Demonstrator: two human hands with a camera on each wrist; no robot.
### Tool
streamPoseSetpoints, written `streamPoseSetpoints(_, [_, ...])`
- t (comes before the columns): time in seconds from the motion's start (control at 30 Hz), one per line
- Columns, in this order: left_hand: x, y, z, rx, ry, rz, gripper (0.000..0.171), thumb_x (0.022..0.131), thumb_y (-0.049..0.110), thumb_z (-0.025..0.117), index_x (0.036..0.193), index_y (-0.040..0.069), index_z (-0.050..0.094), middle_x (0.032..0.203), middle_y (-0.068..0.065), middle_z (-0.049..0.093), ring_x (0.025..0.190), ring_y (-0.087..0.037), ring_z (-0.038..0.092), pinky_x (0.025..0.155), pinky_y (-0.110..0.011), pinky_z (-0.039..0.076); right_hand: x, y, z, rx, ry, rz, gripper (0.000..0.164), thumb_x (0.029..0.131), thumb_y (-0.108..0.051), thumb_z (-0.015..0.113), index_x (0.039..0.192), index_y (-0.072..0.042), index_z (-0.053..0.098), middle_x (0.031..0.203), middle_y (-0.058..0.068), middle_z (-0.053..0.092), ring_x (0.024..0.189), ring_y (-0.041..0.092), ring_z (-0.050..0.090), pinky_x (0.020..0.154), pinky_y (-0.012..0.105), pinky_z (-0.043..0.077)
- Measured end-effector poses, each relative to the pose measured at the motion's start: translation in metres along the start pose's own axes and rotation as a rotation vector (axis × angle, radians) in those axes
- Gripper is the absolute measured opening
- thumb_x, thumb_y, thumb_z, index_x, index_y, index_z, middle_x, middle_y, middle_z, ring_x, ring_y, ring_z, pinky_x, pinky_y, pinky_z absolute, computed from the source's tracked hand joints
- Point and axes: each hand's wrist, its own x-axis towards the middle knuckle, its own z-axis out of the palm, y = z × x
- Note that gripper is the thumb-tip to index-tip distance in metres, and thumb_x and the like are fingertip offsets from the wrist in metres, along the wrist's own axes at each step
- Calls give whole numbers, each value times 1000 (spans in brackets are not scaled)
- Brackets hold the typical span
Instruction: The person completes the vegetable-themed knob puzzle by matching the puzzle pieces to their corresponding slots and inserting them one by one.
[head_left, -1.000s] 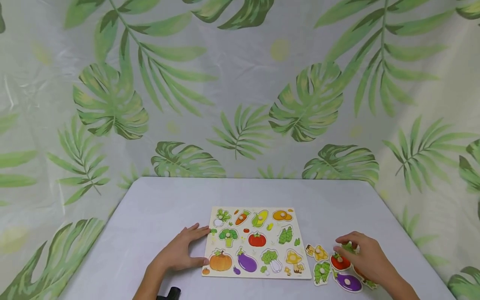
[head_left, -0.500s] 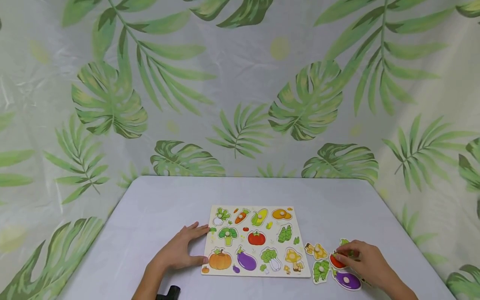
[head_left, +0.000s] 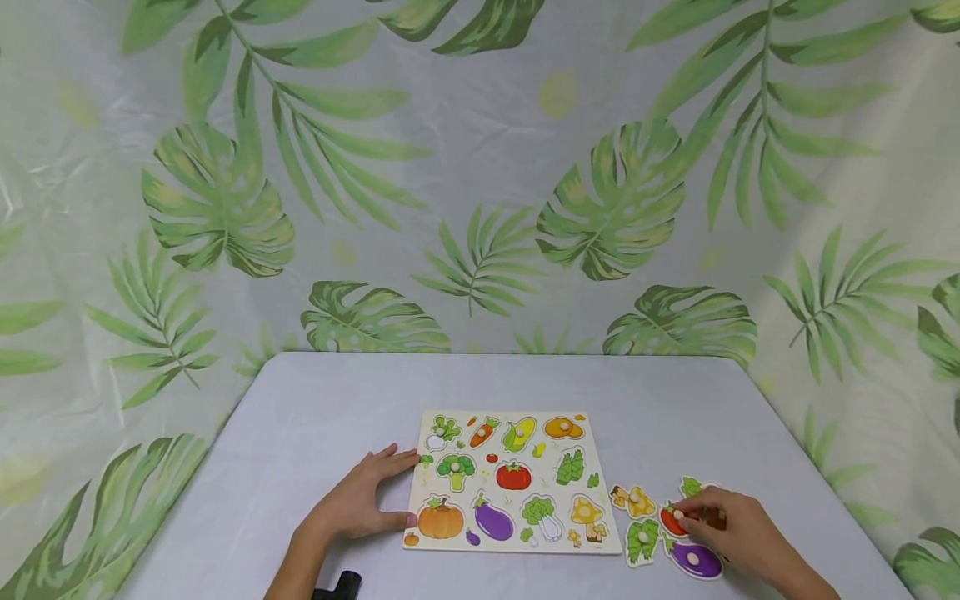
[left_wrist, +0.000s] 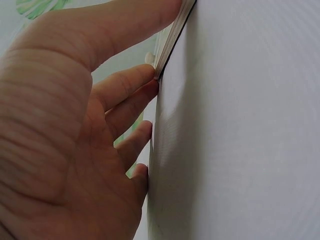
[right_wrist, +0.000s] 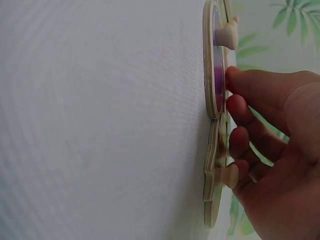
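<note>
A cream vegetable puzzle board [head_left: 611, 543] lies on the white table. My left hand [head_left: 363, 498] rests at its left edge, fingers spread, thumb and fingertips touching the side; the board's edge [left_wrist: 175, 37] shows in the left wrist view. Right of the board, my right hand [head_left: 738, 527] pinches the knob of a tomato puzzle piece [head_left: 670, 521] between thumb and forefinger. Around it lie an eggplant piece [head_left: 699, 563], a mushroom piece [head_left: 637, 503], a leafy green piece [head_left: 641, 546] and another green-topped piece [head_left: 689, 486]. The hand partly hides the pieces beneath it.
Carrot [head_left: 483, 432], corn [head_left: 519, 435], broccoli [head_left: 456, 472] and several other knobbed pieces sit in the board. A black object [head_left: 347, 585] lies by my left forearm. A leaf-patterned curtain [head_left: 480, 167] hangs behind the table.
My right hand has lowered over the loose pieces and closed its fingertips at the tomato piece, which has shifted slightly left. The left hand and board have stayed put.
</note>
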Motion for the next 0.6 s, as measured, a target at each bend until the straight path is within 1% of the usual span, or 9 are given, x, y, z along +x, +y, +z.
streamPoseSetpoints(0.17, [0, 1, -1, -2, -4, -7, 90, 75, 54, 86, 152, 20, 53, 159, 2, 50, 156, -35, 29, 127, -65, 18, -2, 1, 0, 11, 18, -22, 17, 87, -28, 83, 102, -21, 80, 91, -10, 69, 73, 0, 47, 62, 18, 44])
streamPoseSetpoints(0.3, [0, 2, -1, 0, -7, -8, 90, 75, 54, 85, 152, 21, 53, 159, 2, 50, 156, -35, 29, 127, -65, 18, -3, 0, 1, 15, 62, -33, 14, 86, -26, 84, 99, -22, 80, 88, -11, 69, 71, -1, 46, 60, 19, 42])
streamPoseSetpoints(0.37, [0, 1, -1, 2, -8, -4, 90, 75, 54, 85, 152, 20, 53, 159, 2, 50, 156, -35, 29, 127, -65, 18, -2, 0, 2, 0, 83, -24, 13, 86, -24, 83, 98, -23, 80, 87, -12, 68, 71, 0, 46, 59, 19, 41])
streamPoseSetpoints(0.47, [0, 0, 0, 0, -5, 0, 90, 75, 54, 85, 152, 20, 53, 159, 2, 50, 156, -36, 29, 127, -65, 18, 1, -2, 2, -17, 117, -13, 13, 86, -22, 83, 99, -21, 81, 82, -11, 64, 70, 1, 46, 56, 19, 40])
streamPoseSetpoints(0.6, [-1, 0, 0, -10, -2, -2, 91, 75, 54, 86, 152, 20, 53, 159, 1, 50, 156, -36, 29, 127, -65, 17, 3, -5, 1, -36, 177, -26, 14, 85, -21, 84, 99, -19, 81, 83, -10, 64, 72, 1, 46, 57, 20, 40])
